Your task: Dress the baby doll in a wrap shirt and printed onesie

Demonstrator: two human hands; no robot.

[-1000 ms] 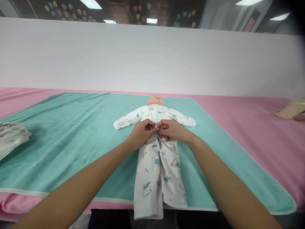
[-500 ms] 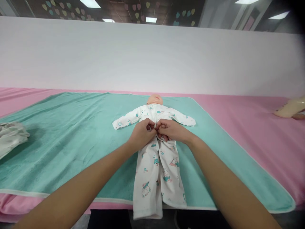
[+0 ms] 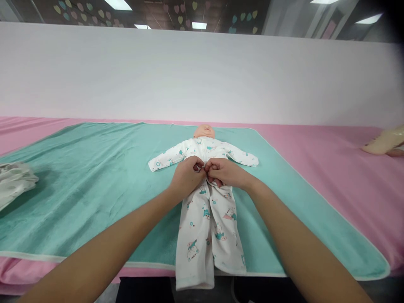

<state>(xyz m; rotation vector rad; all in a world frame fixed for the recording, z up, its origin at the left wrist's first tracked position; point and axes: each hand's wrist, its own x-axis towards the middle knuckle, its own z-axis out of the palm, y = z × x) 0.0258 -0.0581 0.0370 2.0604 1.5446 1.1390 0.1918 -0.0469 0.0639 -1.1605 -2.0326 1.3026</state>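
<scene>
A baby doll (image 3: 204, 131) lies on its back with its head at the far side, dressed in a white printed romper (image 3: 195, 227). The sleeves stretch out to both sides, and the legs point at me, one hanging past the near edge. At the waist, my left hand (image 3: 188, 173) pinches the romper's front opening. Right beside it, touching or nearly so, my right hand (image 3: 224, 171) pinches the same place with curled fingers. The small spot between the fingertips is hidden, so I cannot make out a fastener.
A teal blanket (image 3: 104, 181) lies under the doll on a pink cloth (image 3: 334, 168). Bunched pale fabric (image 3: 17, 181) sits at the far left. A beige object shaped like a doll's limb (image 3: 383, 141) shows at the right edge. Behind stands a white panel (image 3: 202, 75).
Almost nothing differs. Both hands stay pinched at the romper's waist, and the whole view has shifted very slightly.
</scene>
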